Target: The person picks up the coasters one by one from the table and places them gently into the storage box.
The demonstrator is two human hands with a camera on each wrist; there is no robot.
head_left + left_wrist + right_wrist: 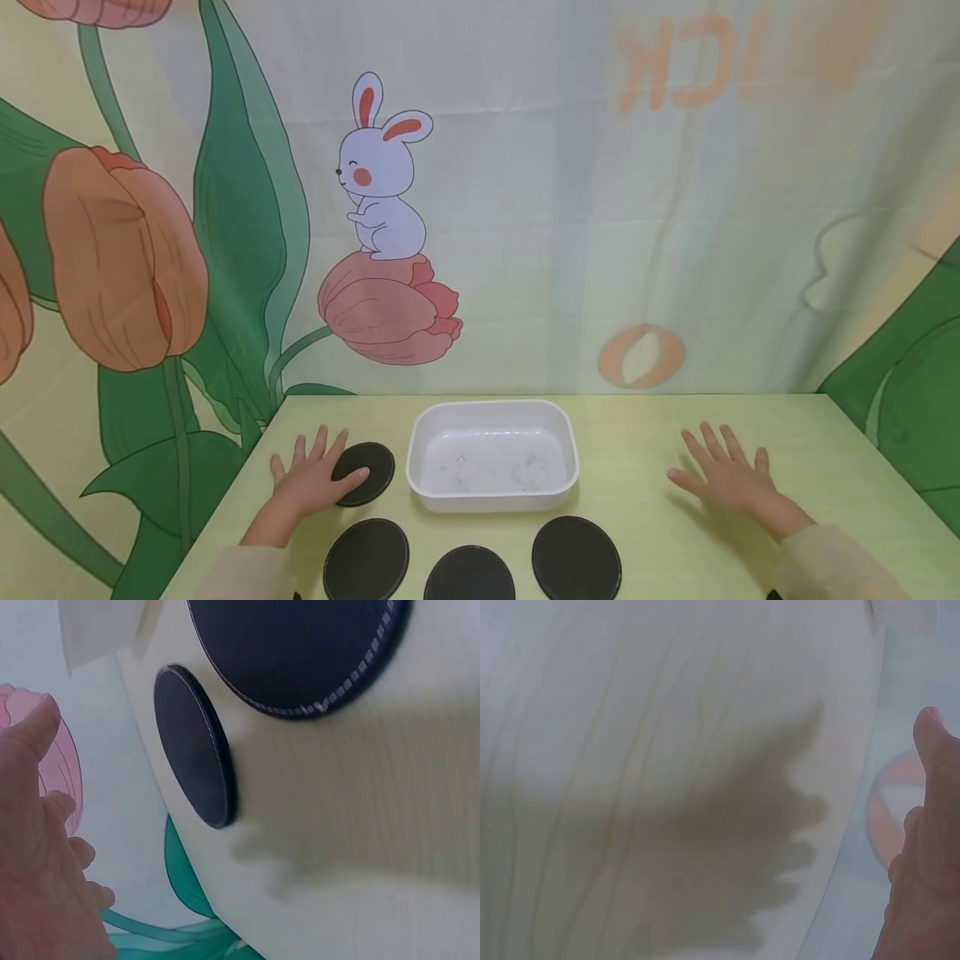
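My left hand (309,479) is spread above the table's left side, overlapping a round black coaster (372,471) in the head view. The left wrist view has that hand (45,847) raised off the surface, beside two dark coasters with pale stitched edges, the smaller-looking one (191,746) nearer it. On the right, my other hand (727,475) hovers with fingers fanned out, nothing in its grasp. Its shadow falls on the tabletop in the right wrist view, where the hand (930,847) shows at the edge. Between both hands sits a white rectangular tray (491,502).
Along the near side lie three more black coasters: a left one (367,560), a middle one (470,577) and a right one (577,558). The pale green table (630,442) ends at a curtain (525,250) printed with tulips and a rabbit.
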